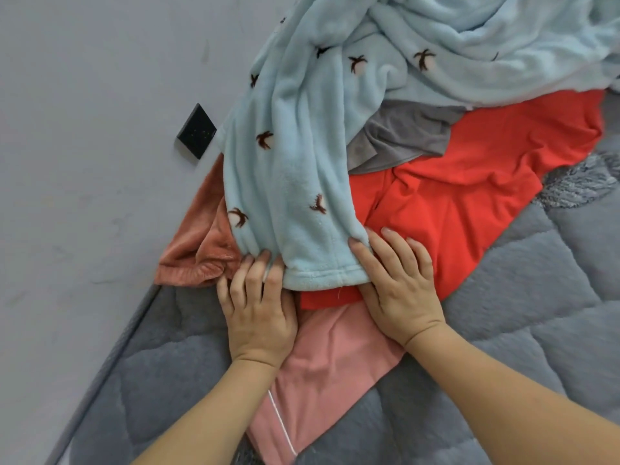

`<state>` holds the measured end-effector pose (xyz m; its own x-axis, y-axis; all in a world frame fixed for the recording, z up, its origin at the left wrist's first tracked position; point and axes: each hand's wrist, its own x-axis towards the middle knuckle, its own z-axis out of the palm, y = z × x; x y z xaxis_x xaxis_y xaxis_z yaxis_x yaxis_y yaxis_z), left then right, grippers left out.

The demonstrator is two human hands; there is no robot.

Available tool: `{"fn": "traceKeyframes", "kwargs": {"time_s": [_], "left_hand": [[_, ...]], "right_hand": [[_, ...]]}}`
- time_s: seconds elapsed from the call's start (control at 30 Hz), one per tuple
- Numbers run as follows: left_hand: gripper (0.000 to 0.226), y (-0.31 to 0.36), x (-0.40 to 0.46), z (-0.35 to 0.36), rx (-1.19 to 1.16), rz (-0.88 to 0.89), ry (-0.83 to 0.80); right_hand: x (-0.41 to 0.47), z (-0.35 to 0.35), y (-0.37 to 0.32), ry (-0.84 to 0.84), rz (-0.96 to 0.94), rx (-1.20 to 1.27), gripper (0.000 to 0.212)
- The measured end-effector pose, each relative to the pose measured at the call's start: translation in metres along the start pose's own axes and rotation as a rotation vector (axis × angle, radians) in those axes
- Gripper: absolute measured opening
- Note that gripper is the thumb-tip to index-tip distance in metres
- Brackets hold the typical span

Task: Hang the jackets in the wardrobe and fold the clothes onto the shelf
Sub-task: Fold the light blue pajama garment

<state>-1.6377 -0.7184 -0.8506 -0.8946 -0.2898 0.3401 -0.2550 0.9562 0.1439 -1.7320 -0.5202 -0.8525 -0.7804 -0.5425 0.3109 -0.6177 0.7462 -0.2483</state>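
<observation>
We find no legible writing on the clothes. Both the left hand (260, 308) and right hand (399, 283) pinch the hem of the light-blue fleece garment (288, 182), which overlies a red garment (469, 182).

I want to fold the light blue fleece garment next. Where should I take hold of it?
Grip the light blue fleece garment at its stitched hem's two corners, coming from the near edge: the hem lies flat on top, left hand and right hand already pinching there.

My pale blue fleece garment (288, 169) carries dark bird motifs; beneath lie red cloth (469, 182), pink cloth (328, 360), grey bed (536, 330).
</observation>
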Motion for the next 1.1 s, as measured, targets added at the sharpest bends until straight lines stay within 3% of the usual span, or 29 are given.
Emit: {"fn": "traceKeyframes", "kwargs": {"time_s": [0.23,0.37,0.47,0.57,0.67,0.77,0.87,1.03,1.1], "left_hand": [[0.026,0.003,0.007,-0.001,0.036,-0.009,0.001],[0.031,0.018,0.024,-0.051,0.144,0.012,-0.3],[0.029,0.025,-0.009,-0.097,0.294,0.212,-0.487],[0.022,0.037,-0.085,-0.134,0.205,0.287,-0.731],[0.028,0.062,-0.155,-0.158,0.186,0.359,-0.867],[0.03,0.091,-0.211,-0.175,0.101,0.234,-1.1],[0.027,0.12,-0.269,-0.19,0.063,0.247,-1.281],[0.034,0.186,-0.378,-0.235,-0.021,0.309,-1.673],[0.033,0.204,-0.403,-0.249,0.027,0.345,-1.836]], "right_hand": [[0.0,-0.001,0.001,0.076,0.003,0.05,0.04],[-0.021,-0.032,-0.012,0.108,-0.03,0.072,0.028],[-0.084,-0.066,-0.026,0.025,-0.14,-0.024,0.024],[-0.165,-0.097,-0.038,-0.219,-0.226,0.039,0.032],[-0.22,-0.129,-0.047,-0.393,-0.085,0.152,0.042],[-0.262,-0.172,-0.06,-0.59,-0.028,0.056,0.048],[-0.308,-0.218,-0.077,-0.896,-0.049,-0.057,0.041],[-0.398,-0.29,-0.099,-1.544,0.178,-0.028,0.031],[-0.428,-0.31,-0.1,-1.715,0.2,0.023,0.032]]}}
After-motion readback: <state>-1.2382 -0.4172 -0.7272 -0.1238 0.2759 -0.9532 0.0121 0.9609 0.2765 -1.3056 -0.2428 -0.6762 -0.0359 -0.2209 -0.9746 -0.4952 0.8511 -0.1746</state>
